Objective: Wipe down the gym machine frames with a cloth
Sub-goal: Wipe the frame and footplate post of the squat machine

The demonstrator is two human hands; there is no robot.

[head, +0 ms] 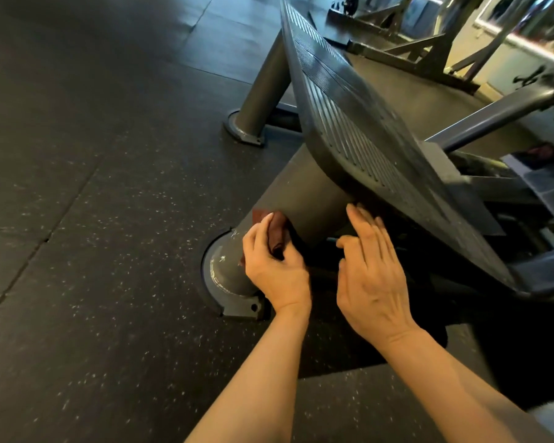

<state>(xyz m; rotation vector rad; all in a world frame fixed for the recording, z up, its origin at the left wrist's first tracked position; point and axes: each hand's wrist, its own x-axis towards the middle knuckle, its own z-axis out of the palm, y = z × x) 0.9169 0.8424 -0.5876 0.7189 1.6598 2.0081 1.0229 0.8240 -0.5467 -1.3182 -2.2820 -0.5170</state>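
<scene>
A thick grey frame leg [314, 199] of the gym machine slants down to a round base plate [224, 295] bolted to the floor. My left hand [274, 260] grips a dark red cloth [277, 230] and holds it against the lower part of this leg. My right hand [371, 273] lies with straight fingers on the leg's right side, just under the ribbed black footplate [359, 123]. The cloth is mostly covered by my fingers.
A second grey leg [263, 91] stands further back on its own base. Black speckled rubber floor [93, 219] spreads to the left. More machine frames [435, 49] stand at the back right, and a grey bar [493, 119] crosses on the right.
</scene>
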